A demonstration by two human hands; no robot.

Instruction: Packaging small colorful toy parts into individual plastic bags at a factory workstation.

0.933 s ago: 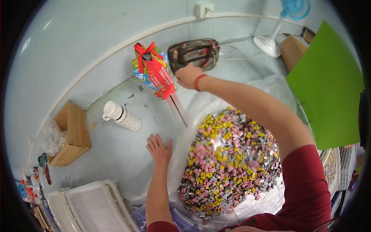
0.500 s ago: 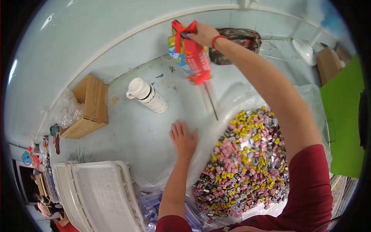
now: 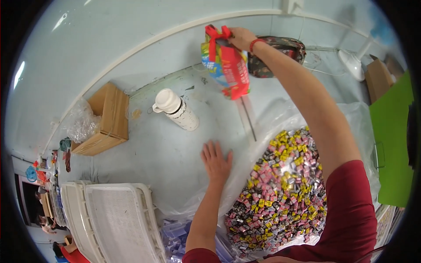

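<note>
My right hand [image 3: 241, 39] reaches to the back of the table, its fingers closed on the top edge of a red, blue and green printed bag [image 3: 231, 68] with red handles. The bag stands upright or nearly so; whether its base rests on the table I cannot tell. My left hand [image 3: 216, 164] lies palm down on the pale tabletop [image 3: 171, 153], fingers spread, holding nothing. In front of my right arm spreads a large heap of small wrapped pieces [image 3: 276, 197] in pink, yellow and black, on clear plastic sheeting [image 3: 280, 115].
A white lidded bottle [image 3: 177, 109] stands left of the bag, and a thin dark strip [image 3: 248, 120] lies below it. Behind my right wrist sits a patterned pouch [image 3: 278, 57]. A cardboard box [image 3: 115, 116] and white mesh trays [image 3: 118, 219] are at left, a green panel [image 3: 392, 140] at right.
The whole view has shifted a little, so things appear slightly further right. Both hands keep about the same places, the right at the bag and the left flat on the table.
</note>
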